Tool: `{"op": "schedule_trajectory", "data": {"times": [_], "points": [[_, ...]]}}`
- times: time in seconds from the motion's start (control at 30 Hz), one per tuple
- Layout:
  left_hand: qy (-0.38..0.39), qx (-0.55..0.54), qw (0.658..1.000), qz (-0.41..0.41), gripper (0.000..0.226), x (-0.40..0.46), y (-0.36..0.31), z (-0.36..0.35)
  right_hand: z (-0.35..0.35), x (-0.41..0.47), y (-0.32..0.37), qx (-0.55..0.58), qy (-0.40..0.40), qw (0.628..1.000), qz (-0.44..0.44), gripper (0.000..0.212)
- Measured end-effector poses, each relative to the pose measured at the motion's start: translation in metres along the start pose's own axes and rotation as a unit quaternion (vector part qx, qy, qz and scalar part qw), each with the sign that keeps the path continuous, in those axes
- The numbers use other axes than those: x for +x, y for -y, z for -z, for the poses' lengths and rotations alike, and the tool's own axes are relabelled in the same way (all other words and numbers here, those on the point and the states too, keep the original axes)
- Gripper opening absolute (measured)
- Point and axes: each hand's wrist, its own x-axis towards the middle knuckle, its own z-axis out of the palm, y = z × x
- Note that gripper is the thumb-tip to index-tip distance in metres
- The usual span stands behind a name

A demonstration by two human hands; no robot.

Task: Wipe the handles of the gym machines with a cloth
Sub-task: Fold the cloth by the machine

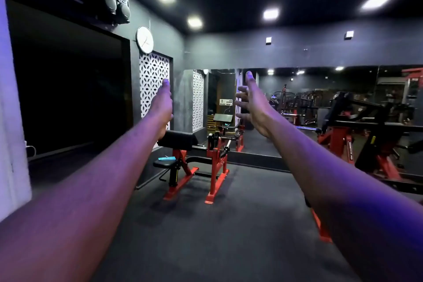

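Observation:
Both my arms stretch forward at chest height, empty. My left hand [163, 107] is held edge-on with straight fingers. My right hand [250, 103] is spread, fingers relaxed and apart. Ahead on the floor stands a red and black curl machine [196, 162] with a black arm pad [177, 139]. A folded blue cloth [166, 158] lies on its small black seat [165, 163], well below and beyond both hands. Neither hand touches anything.
A second red and black machine [357, 139] stands at the right. A wall mirror [309, 98] runs along the back. A white lattice panel [151, 80] and a clock [145, 39] hang on the left wall. Dark rubber floor [206, 224] lies between me and the machines.

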Motion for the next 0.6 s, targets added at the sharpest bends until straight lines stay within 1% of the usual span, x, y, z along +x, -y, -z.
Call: {"op": "schedule_trajectory", "data": {"times": [0.07,0.2,0.33,0.47,0.6], "points": [[-0.007,0.001,1.000,0.001,0.065,0.003,0.003,0.006,-0.006,0.002,-0.003,-0.001,-0.008,1.000,-0.002,0.079],[-0.009,0.016,1.000,0.018,0.068,0.015,0.019,0.026,-0.029,0.012,-0.017,-0.003,0.006,1.000,-0.019,0.080],[-0.009,0.019,1.000,0.014,0.070,0.031,0.039,0.039,-0.050,0.024,-0.039,0.005,0.020,1.000,-0.016,0.075],[0.004,0.021,1.000,0.022,0.072,0.045,0.064,0.035,-0.056,0.048,-0.065,0.011,0.024,0.999,-0.022,0.078],[0.001,0.021,0.999,0.025,0.073,0.081,0.089,0.023,-0.053,0.088,-0.091,0.023,0.021,0.999,-0.022,0.083]]}}
